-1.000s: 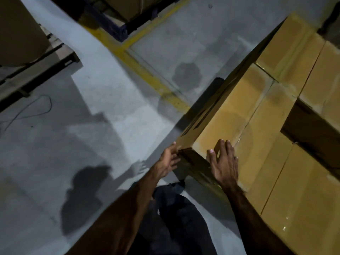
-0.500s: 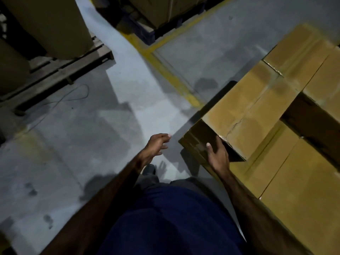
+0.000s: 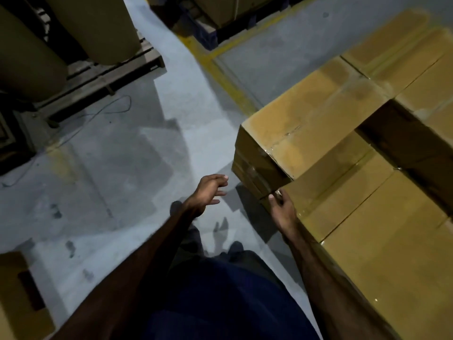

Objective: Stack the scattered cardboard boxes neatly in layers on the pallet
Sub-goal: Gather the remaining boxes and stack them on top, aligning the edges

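Head view: we see the top box [image 3: 304,123] now lying skewed on the stack [image 3: 382,253], its near corner jutting out past the stack's near edge over the floor [image 3: 127,182], where a second ago it sat closer to square under both our hands. Our left hand [image 3: 208,192] has come off it and hangs in the air just beside that corner, fingers [image 3: 219,193] loosely spread and holding nothing. Our right hand [image 3: 282,212] has slid down to the near edge of the box below [image 3: 343,192], its fingers curled at that corner; whether they grip it we cannot tell. We judge the top box turned but not yet aligned, so this layer remains unfinished. The pallet under the stack is hidden.
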